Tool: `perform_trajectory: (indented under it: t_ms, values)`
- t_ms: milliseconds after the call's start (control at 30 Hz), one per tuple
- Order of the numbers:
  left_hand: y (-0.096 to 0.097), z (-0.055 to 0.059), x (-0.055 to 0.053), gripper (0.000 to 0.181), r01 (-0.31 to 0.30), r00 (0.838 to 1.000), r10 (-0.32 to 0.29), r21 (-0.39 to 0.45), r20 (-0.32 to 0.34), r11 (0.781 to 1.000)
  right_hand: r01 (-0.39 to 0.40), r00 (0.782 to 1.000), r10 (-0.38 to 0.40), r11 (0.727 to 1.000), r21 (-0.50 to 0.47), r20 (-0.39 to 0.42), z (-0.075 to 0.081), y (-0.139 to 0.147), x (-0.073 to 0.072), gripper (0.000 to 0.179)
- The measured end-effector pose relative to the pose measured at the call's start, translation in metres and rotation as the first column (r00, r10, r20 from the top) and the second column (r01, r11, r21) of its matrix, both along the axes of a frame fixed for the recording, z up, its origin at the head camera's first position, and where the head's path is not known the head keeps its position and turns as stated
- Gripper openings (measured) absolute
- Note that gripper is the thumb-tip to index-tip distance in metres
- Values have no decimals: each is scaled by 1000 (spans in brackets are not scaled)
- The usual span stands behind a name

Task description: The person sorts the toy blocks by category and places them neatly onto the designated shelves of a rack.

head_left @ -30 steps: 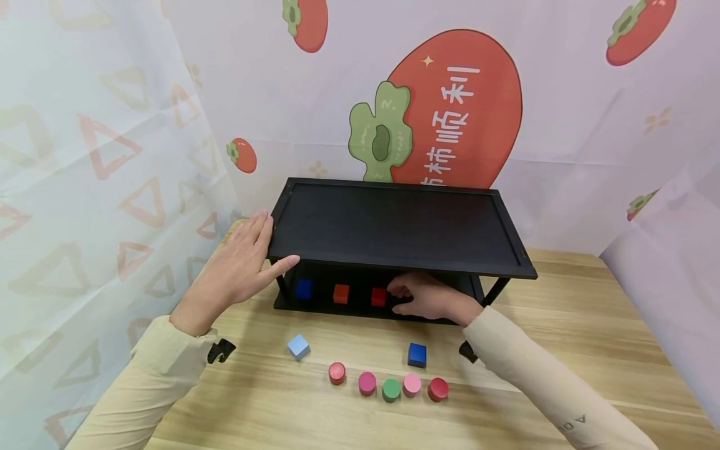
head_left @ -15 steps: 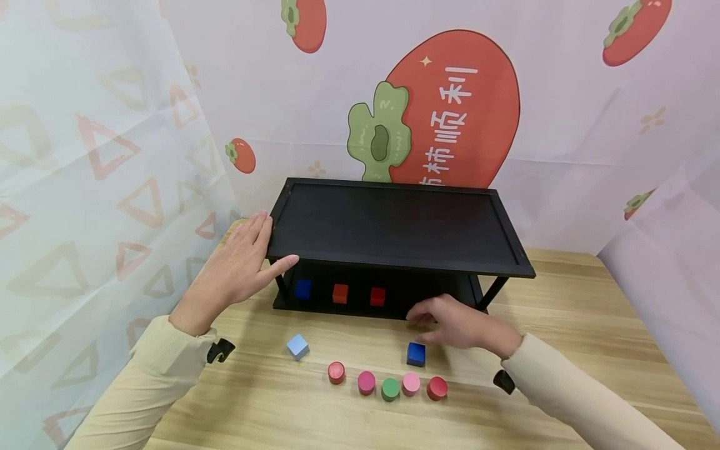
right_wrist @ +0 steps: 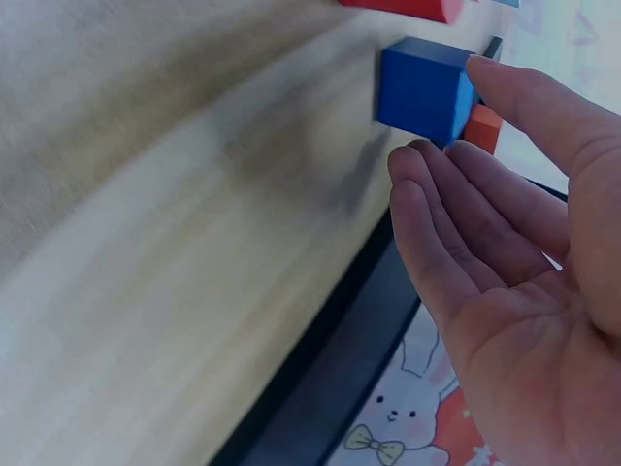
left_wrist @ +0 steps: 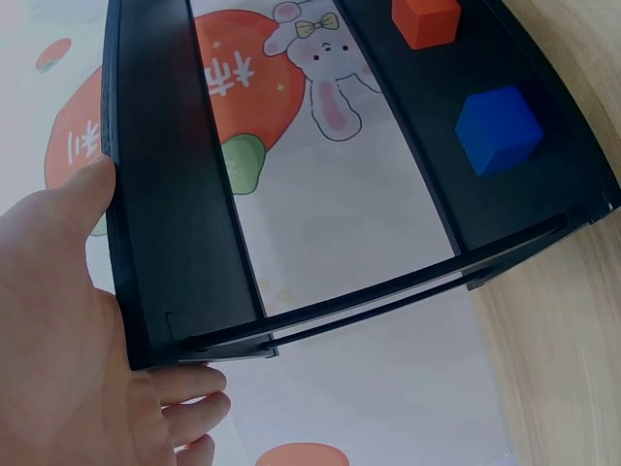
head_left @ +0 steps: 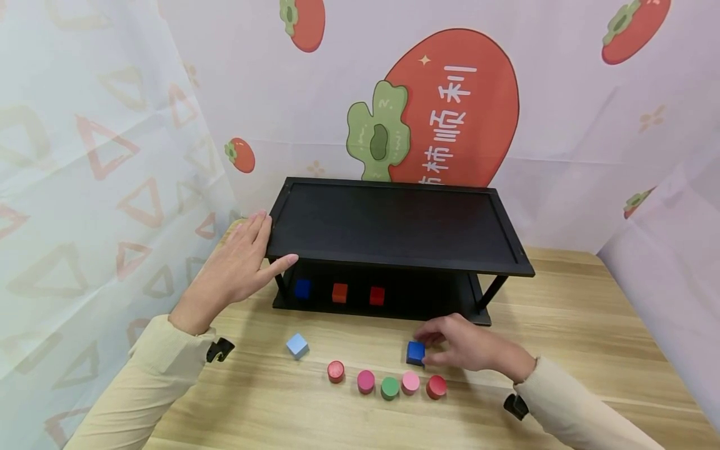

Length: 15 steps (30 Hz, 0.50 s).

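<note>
My left hand (head_left: 233, 265) rests against the left end of a black two-tier shelf (head_left: 388, 225), its fingers straight along the side and its thumb at the front corner of the top board. In front of the shelf, my right hand (head_left: 464, 344) reaches down to a dark blue cube (head_left: 415, 353) on the table. Thumb and fingers stand on two sides of this blue cube (right_wrist: 422, 87), not visibly closed on it. On the lower board sit another blue cube (head_left: 302, 289), an orange cube (head_left: 340, 293) and a red cube (head_left: 377, 295).
A light blue cube (head_left: 297, 345) lies left on the wooden table (head_left: 253, 400). Nearer me is a row of short cylinders: red (head_left: 335, 372), magenta (head_left: 365, 382), green (head_left: 390, 388), pink (head_left: 410, 382) and another red (head_left: 436, 387). Printed cloth (head_left: 315, 106) hangs behind.
My right hand has come out from the lower board, where it was beside the red cube, and moved toward me to the dark blue cube. My left hand has stayed put.
</note>
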<state>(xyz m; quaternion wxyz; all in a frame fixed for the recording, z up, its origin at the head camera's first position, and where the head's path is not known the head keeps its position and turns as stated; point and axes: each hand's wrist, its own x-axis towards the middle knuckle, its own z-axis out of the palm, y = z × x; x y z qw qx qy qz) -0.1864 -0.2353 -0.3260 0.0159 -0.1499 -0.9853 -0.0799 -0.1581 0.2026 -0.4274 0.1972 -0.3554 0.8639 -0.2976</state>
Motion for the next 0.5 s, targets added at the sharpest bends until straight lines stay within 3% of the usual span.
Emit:
perform_trajectory:
  t_ms: [200, 500]
  values:
    - [0, -1, -1, 102, 0, 1000, 0, 1, 2, 1000, 1, 1000, -1, 1000, -18, -25, -9, 0, 4, 34]
    - [-1, -2, -1, 103, 3, 1000, -3, 3, -9, 1000, 8, 999, -9, 1000, -21, -46, -8, 1, -1, 31]
